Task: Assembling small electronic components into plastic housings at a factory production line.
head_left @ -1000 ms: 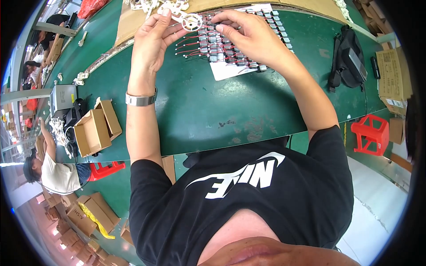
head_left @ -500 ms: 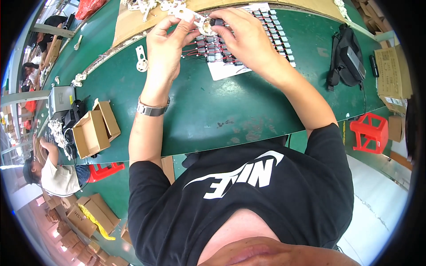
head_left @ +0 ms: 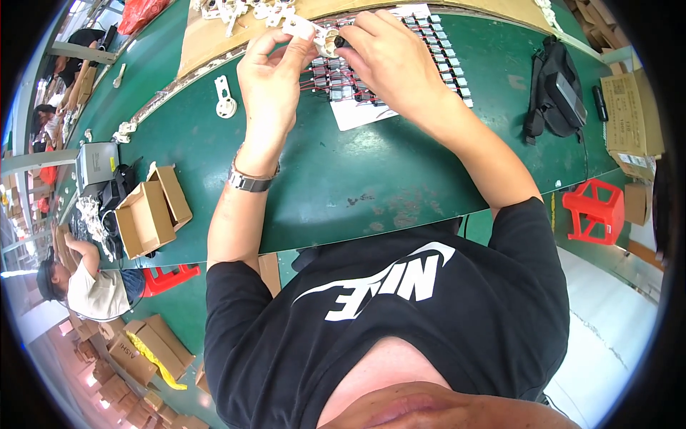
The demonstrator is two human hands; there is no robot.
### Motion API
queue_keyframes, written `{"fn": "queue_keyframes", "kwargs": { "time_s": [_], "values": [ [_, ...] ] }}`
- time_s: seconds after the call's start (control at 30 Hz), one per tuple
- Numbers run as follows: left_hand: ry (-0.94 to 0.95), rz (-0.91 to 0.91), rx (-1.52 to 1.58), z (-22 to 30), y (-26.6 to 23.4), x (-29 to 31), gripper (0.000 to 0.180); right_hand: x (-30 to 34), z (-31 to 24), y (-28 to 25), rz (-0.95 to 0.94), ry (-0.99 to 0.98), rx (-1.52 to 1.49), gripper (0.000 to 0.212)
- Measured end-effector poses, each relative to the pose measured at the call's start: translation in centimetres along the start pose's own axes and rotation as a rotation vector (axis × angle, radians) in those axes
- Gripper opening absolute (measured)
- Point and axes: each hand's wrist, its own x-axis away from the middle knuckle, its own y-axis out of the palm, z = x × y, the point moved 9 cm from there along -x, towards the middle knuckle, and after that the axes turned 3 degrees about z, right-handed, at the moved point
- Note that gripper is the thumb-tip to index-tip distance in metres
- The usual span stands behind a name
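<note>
At the far side of the green table, my left hand (head_left: 270, 84) pinches a white plastic arm-shaped part (head_left: 299, 27) between thumb and fingers. The part's open round end points toward my right hand (head_left: 394, 63). My right fingers are closed round a small black cylindrical piece (head_left: 340, 42) at that round end; they hide most of it, and I cannot tell how deep it sits. Beneath my right hand, several rows of small grey motors (head_left: 446, 63) with red and black wires stand on a white sheet (head_left: 357, 119). A similar white plastic part (head_left: 225, 100) lies left of my left wrist.
More white parts (head_left: 268, 11) lie on cardboard at the far edge. An open cardboard box (head_left: 146, 218) stands left, a black bag (head_left: 556, 93) right, beside a carton (head_left: 632, 114). A red stool (head_left: 594, 213) is at right. Another person (head_left: 96, 286) sits at left.
My left hand has shifted slightly with the white part, whose round end has turned a little. The black piece now shows less, with my right fingers more over it.
</note>
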Motion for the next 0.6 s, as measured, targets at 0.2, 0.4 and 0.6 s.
{"fn": "queue_keyframes", "kwargs": {
  "time_s": [0.2, 0.4, 0.6],
  "values": [
    [0.061, 0.045, 0.036, 0.5, -0.1, 0.1, 0.014, 0.2, 0.4, 0.3, -0.015, 0.074, -0.265, 0.020],
    [0.084, 0.057, 0.124, 1.2, -0.2, 0.3, 0.013, -0.3, 0.7, -0.8, 0.074, 0.056, -0.281, 0.021],
    [0.031, -0.018, 0.278, 1.8, 0.1, 0.2, 0.011, 0.5, 3.5, 1.1, 0.158, 0.377, -0.734, 0.020]
  ]
}}
